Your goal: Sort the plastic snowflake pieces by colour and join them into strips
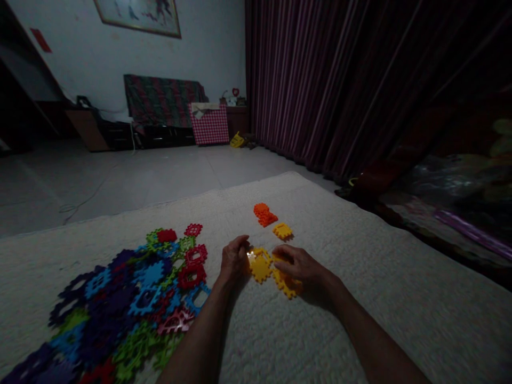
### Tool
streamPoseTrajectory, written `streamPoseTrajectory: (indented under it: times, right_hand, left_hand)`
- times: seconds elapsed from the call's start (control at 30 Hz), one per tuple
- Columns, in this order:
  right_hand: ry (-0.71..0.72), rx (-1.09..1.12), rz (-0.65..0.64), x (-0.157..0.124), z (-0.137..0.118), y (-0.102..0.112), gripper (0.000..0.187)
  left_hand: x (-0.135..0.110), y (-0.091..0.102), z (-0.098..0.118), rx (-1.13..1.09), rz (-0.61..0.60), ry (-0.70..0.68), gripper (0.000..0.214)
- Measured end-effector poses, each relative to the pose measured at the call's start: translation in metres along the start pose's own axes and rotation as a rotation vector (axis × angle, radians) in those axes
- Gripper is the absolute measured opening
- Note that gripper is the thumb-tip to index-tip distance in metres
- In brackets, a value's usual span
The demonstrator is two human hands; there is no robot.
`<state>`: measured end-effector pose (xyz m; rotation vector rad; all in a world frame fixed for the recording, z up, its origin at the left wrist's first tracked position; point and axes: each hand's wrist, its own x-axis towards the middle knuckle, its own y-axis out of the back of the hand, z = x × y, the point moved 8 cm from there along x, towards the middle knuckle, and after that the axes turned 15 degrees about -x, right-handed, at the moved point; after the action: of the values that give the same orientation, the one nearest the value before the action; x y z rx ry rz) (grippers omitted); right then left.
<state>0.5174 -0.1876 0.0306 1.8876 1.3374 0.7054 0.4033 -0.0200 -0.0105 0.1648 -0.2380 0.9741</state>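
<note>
My left hand (235, 257) is at the left edge of a yellow toothed building tile (260, 266), its fingers bent and closed on that edge. On the other side, my right hand (299, 263) curls its fingers over a second yellow toothed tile (288, 284), hiding part of it. The two yellow tiles lie close together; I cannot tell whether their teeth interlock. Just beyond my right hand rests another yellow piece (283, 231). Farther off are orange toothed pieces (264, 214), partly overlapping.
A large pile of blue, purple, green and red toothed pieces (152, 274) spreads over the pale quilted mat (256, 336) at left. Dark purple curtains (304, 80) hang at right. Across the tiled floor (180, 168) stand a covered cabinet (164, 101) and a red checked cloth (210, 125).
</note>
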Motion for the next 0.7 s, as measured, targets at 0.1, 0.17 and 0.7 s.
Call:
streamPoseTrajectory:
  times: [0.1, 0.17, 0.7]
  right_hand:
    - [-0.054, 0.106, 0.029, -0.003, 0.002, 0.002, 0.027]
    - [-0.090, 0.100, 0.086, -0.004, 0.007, 0.004, 0.033]
    - [-0.241, -0.322, 0.265, -0.006, 0.036, 0.013, 0.045]
  left_hand:
    - [-0.001, 0.000, -0.002, -0.016, 0.013, 0.008, 0.040]
    - [-0.001, 0.000, -0.004, -0.029, 0.019, 0.001, 0.040]
    - [0.001, -0.001, -0.007, -0.003, -0.007, -0.005, 0.040]
